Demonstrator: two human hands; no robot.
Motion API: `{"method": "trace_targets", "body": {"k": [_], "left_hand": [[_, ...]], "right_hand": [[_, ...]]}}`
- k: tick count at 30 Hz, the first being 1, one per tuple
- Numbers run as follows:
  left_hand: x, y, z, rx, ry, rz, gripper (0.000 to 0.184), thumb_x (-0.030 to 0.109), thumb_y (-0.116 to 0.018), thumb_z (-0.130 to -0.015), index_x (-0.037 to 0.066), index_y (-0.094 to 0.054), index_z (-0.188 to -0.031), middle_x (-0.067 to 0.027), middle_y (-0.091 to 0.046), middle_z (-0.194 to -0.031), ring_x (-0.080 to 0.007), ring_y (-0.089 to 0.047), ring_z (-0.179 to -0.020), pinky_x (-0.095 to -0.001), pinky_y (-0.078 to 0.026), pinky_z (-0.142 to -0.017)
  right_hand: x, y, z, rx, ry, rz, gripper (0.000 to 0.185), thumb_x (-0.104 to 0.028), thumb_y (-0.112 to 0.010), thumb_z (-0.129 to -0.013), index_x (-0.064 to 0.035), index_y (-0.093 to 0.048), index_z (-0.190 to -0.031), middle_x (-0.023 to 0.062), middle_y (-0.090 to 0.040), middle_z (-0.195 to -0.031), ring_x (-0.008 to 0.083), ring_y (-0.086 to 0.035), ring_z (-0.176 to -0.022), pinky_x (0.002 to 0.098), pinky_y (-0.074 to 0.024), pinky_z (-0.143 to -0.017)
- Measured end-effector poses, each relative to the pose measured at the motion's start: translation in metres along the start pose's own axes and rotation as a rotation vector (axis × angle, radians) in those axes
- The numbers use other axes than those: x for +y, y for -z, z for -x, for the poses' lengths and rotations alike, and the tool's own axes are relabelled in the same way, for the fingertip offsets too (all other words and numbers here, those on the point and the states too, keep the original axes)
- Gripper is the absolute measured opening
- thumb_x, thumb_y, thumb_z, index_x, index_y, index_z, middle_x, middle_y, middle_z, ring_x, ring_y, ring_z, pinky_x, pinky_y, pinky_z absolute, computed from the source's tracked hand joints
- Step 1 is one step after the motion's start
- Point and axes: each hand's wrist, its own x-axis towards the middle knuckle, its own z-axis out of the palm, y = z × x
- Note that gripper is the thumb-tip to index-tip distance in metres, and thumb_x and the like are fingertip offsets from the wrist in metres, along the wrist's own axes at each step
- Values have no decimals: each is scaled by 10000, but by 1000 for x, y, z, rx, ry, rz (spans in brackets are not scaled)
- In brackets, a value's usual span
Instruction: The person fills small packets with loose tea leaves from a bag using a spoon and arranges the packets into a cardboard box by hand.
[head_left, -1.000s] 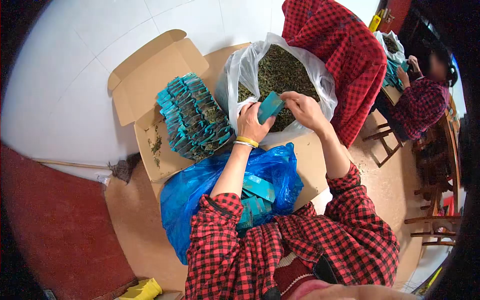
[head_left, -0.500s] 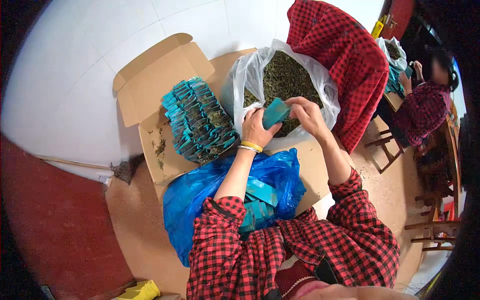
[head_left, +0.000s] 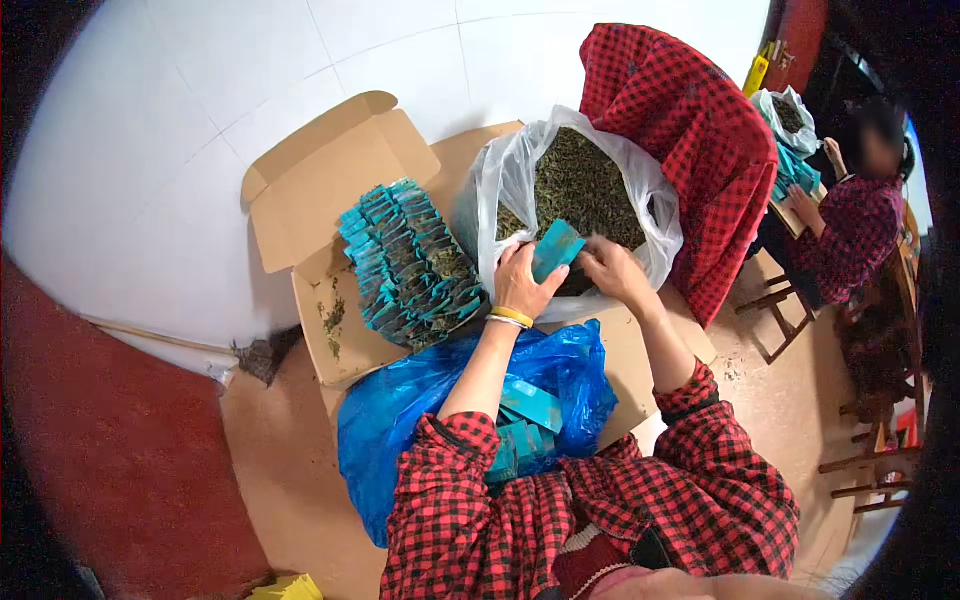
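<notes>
My left hand (head_left: pixel 521 284), with a yellow band at the wrist, is closed around a small teal packet (head_left: pixel 558 250). The packet is tilted over the near rim of a clear plastic bag (head_left: pixel 487 196). Dried leaves (head_left: pixel 585 185), dark green and loose, fill that bag. Close to the packet's right side is my right hand (head_left: pixel 617 272), its fingers curled together over the leaves. What the right fingers hold, if anything, is hidden. Below my left forearm, a blue plastic bag (head_left: pixel 400 400) holds several flat teal packets (head_left: pixel 530 405).
To the left, an open cardboard box (head_left: pixel 340 190) holds rows of filled teal packets (head_left: pixel 410 265) and spilled leaf bits. Red checked cloth (head_left: pixel 680 130) drapes behind the clear bag. At right, a co-worker (head_left: pixel 845 235) sits on a wooden stool (head_left: pixel 775 310) beside another leaf bag (head_left: pixel 788 112).
My right hand has moved down from the packet's upper end to beside its right side. My left hand still holds the packet. The whole view has shifted slightly, and the co-worker's hands have moved apart.
</notes>
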Motion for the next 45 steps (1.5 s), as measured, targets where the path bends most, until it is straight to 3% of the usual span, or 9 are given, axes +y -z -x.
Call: {"method": "trace_targets", "body": {"k": [7, 10, 15, 19, 22, 26, 35, 38, 45], "left_hand": [[14, 1, -10, -108, 210, 60, 576, 413, -741, -736, -1, -584, -1105, -218, -622, -1058, -392, -555, -1049, -474, -442, -896], [24, -6, -10, -77, 142, 82, 653, 426, -745, -732, 0, -537, -1181, -217, -619, -1047, -390, -579, -984, -476, -455, -844], [37, -4, -2, 149, -125, -8, 690, 401, -750, -744, -11, -490, -1233, -213, -619, -1036, -389, -588, -948, -477, -459, -811], [58, 12, -7, -50, 72, 376, 557, 298, -720, -810, -15, -513, -1222, -160, -648, -993, -293, -633, -880, -404, -494, -763], [59, 19, -11, -262, 392, 816, 389, 167, -666, -867, -9, -555, -1196, -108, -670, -972, -162, -641, -869, -304, -513, -746], [93, 43, -4, -95, 315, 806, 299, 103, -629, -889, -4, -588, -1166, -76, -673, -952, -93, -618, -844, -249, -511, -723], [119, 79, 26, 54, 202, 629, 282, 79, -635, -907, -31, -572, -1159, -29, -628, -995, -70, -565, -831, -228, -488, -718], [123, 93, 33, 27, 255, 655, 326, 87, -641, -907, -46, -554, -1192, -48, -629, -1041, -83, -583, -875, -228, -492, -756], [128, 109, 42, 27, 198, 604, 380, 101, -603, -927, -44, -496, -1262, -125, -620, -1125, -162, -598, -974, -292, -480, -860]], "right_hand": [[-39, 22, 8, 334, 157, -239, 400, -290, -659, -834, -84, -598, -1172, 146, -668, -818, 270, -670, -741, 366, -521, -678], [-48, 22, 14, 115, 134, -243, 371, -294, -666, -828, -73, -617, -1121, 118, -663, -818, 234, -655, -708, 345, -518, -656], [-53, 37, 23, 79, 160, -189, 315, -256, -667, -828, -56, -628, -1068, 122, -661, -867, 231, -650, -704, 347, -518, -649], [-51, 53, 23, 117, 254, -306, 239, -175, -664, -826, -42, -639, -1023, 139, -663, -956, 247, -660, -796, 342, -523, -698], [-50, 60, 22, 210, 622, -173, 250, -89, -669, -815, -36, -626, -1055, 146, -654, -1060, 253, -650, -913, 324, -518, -770], [-68, 64, 41, 230, 519, -394, 300, -52, -689, -802, -22, -608, -1090, 133, -630, -1171, 233, -626, -994, 317, -504, -827], [-71, 41, 78, 362, 510, -625, 300, -68, -700, -823, -4, -595, -1096, 133, -625, -1186, 189, -615, -977, 323, -500, -844], [-62, 30, 80, 126, 356, -737, 287, -81, -701, -828, -10, -590, -1083, 136, -644, -1133, 195, -624, -967, 324, -497, -850], [-70, 30, 87, 108, 511, -770, 269, -103, -727, -811, -10, -591, -1025, 141, -662, -1073, 219, -633, -979, 335, -495, -860]]}}
